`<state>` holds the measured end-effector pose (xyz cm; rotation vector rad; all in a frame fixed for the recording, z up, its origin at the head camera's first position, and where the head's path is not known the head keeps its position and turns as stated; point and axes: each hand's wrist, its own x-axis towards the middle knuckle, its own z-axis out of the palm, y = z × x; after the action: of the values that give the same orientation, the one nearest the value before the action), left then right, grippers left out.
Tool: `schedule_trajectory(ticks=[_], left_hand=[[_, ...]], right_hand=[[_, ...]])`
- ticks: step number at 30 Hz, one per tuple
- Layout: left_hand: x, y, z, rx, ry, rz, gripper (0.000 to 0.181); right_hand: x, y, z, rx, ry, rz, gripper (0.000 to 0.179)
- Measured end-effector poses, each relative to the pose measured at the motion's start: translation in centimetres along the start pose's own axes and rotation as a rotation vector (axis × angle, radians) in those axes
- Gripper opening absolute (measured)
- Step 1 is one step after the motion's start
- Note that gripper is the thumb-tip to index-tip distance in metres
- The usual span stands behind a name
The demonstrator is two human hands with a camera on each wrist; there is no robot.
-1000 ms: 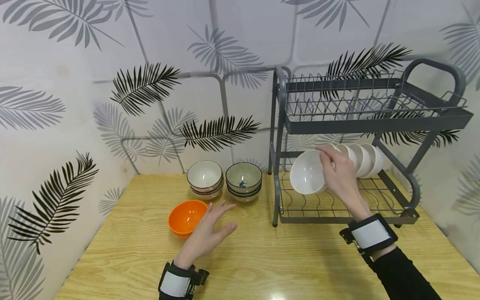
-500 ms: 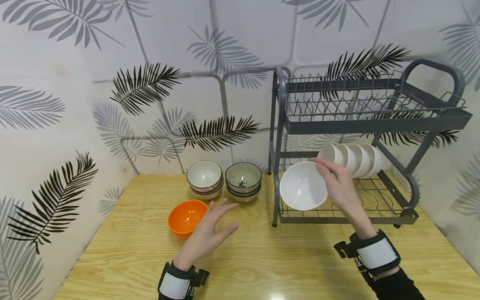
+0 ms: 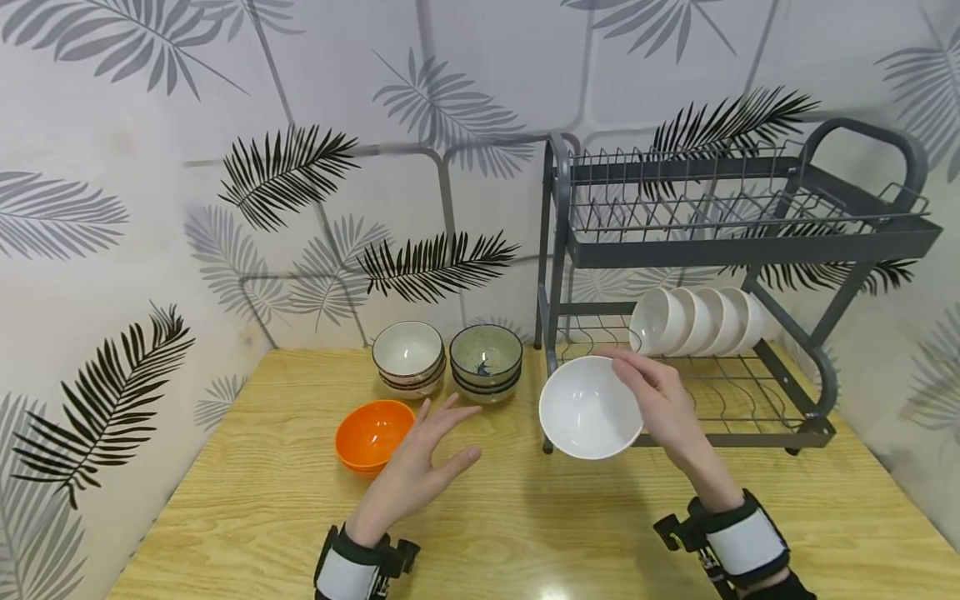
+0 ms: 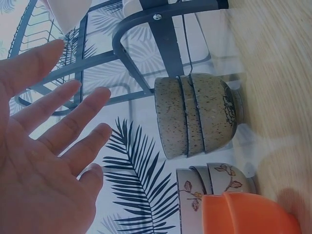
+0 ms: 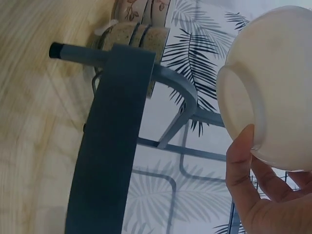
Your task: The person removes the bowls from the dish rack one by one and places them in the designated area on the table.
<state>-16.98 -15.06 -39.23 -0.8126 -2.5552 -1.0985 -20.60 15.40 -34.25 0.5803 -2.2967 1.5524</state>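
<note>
A white bowl (image 3: 588, 408) is held by my right hand (image 3: 667, 404), in front of the rack's lower tier. In the right wrist view the underside of that bowl (image 5: 278, 87) faces the camera, its foot ring showing, with the thumb against it. My left hand (image 3: 423, 471) holds nothing, its fingers spread loosely beside the orange bowls (image 3: 375, 435), which sit nested on the table. In the left wrist view the palm of my left hand (image 4: 53, 146) shows, with speckled green bowls (image 4: 195, 117) beyond the fingers.
A dark grey two-tier dish rack (image 3: 750, 250) stands at the right. Several white bowls (image 3: 693, 322) lean in a row on its lower tier. Behind the orange bowls stand a stack of white brown-rimmed bowls (image 3: 409, 354) and the speckled stack (image 3: 487, 358), near the patterned wall.
My right hand has drawn the white bowl out of the lower tier, down and to the left, toward the front. The left hand has barely moved.
</note>
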Motion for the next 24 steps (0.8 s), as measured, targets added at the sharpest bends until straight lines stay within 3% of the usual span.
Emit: schedule_trajectory(ticks=[12,24], left_hand=[[0.0,0.9,-0.1,0.034,0.027,0.06,0.048],[0.0,1.5,0.1,0.007,0.033,0.106,0.049]], right_hand=[[-1.0,0.1,1.8,0.112,-0.02,0.045,0.033],[-1.8,0.2,3.1,0.173,-0.051,0.054,0.032]])
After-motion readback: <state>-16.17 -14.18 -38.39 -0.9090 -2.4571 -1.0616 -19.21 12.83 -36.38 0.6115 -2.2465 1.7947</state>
